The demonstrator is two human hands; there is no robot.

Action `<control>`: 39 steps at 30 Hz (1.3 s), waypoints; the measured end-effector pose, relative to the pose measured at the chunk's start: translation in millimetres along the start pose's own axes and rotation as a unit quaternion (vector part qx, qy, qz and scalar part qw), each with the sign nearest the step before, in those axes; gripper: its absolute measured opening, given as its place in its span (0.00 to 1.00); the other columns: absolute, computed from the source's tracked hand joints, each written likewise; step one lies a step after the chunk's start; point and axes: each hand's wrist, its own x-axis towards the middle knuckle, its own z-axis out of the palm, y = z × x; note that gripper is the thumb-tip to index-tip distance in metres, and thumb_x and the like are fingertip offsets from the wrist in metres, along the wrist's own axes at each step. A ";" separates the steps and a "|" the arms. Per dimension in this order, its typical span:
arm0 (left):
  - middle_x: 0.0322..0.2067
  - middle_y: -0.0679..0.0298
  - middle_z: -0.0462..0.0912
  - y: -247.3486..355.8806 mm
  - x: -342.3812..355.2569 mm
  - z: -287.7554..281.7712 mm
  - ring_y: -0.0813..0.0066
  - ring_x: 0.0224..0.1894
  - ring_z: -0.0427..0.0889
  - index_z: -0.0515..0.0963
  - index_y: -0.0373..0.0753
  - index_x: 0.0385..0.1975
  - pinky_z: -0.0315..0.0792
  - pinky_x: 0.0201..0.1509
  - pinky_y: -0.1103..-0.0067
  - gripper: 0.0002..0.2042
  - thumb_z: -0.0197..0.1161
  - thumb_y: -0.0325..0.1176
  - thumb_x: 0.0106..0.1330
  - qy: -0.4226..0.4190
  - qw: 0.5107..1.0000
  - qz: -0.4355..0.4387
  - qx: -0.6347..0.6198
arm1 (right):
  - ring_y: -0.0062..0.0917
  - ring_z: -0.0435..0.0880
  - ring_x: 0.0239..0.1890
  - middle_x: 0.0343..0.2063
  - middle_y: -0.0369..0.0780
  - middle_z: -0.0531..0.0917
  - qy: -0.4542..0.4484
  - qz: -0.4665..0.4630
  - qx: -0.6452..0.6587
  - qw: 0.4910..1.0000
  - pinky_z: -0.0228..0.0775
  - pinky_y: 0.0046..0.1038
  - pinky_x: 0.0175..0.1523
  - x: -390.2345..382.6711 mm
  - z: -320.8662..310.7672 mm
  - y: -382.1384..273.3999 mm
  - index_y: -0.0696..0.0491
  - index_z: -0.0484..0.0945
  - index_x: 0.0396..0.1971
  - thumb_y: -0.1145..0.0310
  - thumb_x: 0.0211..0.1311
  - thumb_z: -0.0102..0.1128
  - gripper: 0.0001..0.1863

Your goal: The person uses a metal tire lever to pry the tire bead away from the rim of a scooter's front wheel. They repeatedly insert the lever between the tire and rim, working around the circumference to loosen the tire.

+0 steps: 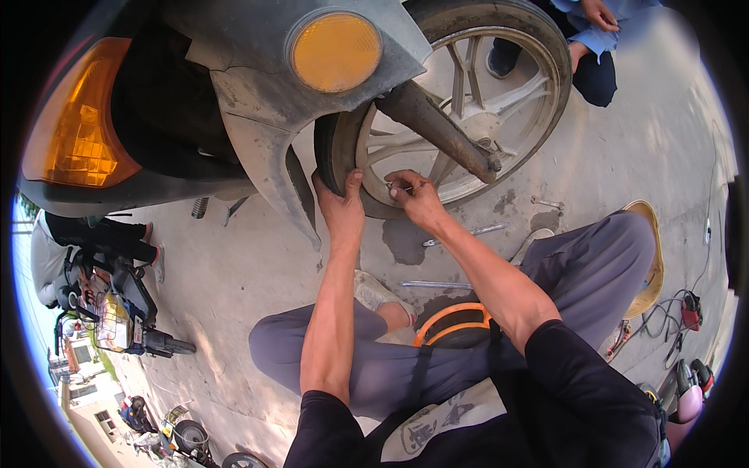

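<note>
Head view, looking down at a scooter's front wheel (pixel 468 117) resting on a stained concrete floor (pixel 234 265). Left hand (pixel 341 204) grips the black tyre (pixel 331 152) at its near edge, just below the grey mudguard (pixel 257 101): thumb up along the tread, fingers wrapped around the far side of the rubber and out of sight. Right hand (pixel 417 199) sits just beside it at the rim, fingers pinched narrow on a small thin metal piece (pixel 394 187) close to the tyre edge; what the piece is cannot be told at this size. The two hands are near each other but not touching. Round amber reflector (pixel 335 51) sits on the mudguard above the hands; amber turn-signal lens (pixel 78 125) at upper left. Rusty fork leg (pixel 437 125) crosses the pale spokes down to the axle. On the floor right of the hands lie a metal tyre lever (pixel 468 232) and, nearer the knees, a straight metal rod (pixel 437 285). Orange ring-shaped object (pixel 452 321) lies between the person's legs, which wear grey trousers (pixel 601 265). Another person in blue (pixel 593 47) crouches behind the wheel, upper right. Parked scooter (pixel 117 312) at left edge.
</note>
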 end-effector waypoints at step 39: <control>0.67 0.52 0.59 -26.2 -1.4 -12.7 0.63 0.68 0.57 0.48 0.32 0.70 0.49 0.71 0.74 0.41 0.60 0.51 0.67 -0.075 0.984 -0.159 -0.017 | 0.36 0.79 0.46 0.41 0.43 0.78 0.010 0.031 -0.069 0.997 0.71 0.34 0.52 -11.7 -14.9 4.2 0.52 0.80 0.46 0.71 0.58 0.61 0.14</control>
